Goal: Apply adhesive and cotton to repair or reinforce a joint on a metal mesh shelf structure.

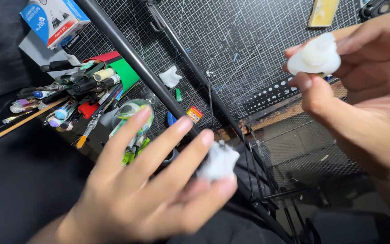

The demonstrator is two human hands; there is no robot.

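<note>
My left hand (pixel 150 190) pinches a soft white wad (pixel 219 161); my right hand (pixel 362 86), above it, closes fingers (pixel 310 88) around a light, fragile-looking white moulded piece (pixel 314 58): I'd grip its rim

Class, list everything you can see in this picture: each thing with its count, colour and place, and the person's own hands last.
Cutting mat: one, black with white grid, top centre.
Pens and brushes: many, mixed colours, left.
Box: one, blue and white, top left.
Dark rods: two, crossing the mat.
White scrap: one, on the mat.
White moulded piece: one, in the right hand.
White wad: one, in the left hand.
Left hand: lower centre.
Right hand: right.
</note>
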